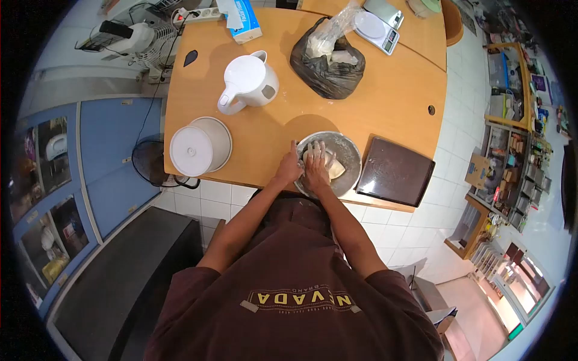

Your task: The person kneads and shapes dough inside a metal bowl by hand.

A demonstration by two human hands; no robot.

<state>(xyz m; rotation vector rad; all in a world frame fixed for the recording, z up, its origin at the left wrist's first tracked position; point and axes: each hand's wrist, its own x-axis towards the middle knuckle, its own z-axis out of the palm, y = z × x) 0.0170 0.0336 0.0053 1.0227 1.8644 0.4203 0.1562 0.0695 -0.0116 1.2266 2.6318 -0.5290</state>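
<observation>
A metal mixing bowl (349,150) stands near the table's front edge, with pale dough (336,170) inside it and a floury film on its wall. My left hand (290,165) grips the bowl's left rim, one finger stretched along the edge. Inside the bowl, my right hand (315,165) presses on the dough with fingers extended and whitened by flour. Part of the dough is hidden beneath that hand.
Right of the bowl lies a dark baking tray (394,171). A lidded white container (195,150) and a white pitcher (247,81) stand to the left. Farther back are a black plastic bag (328,75), a kitchen scale (374,29) and a tissue box (244,24).
</observation>
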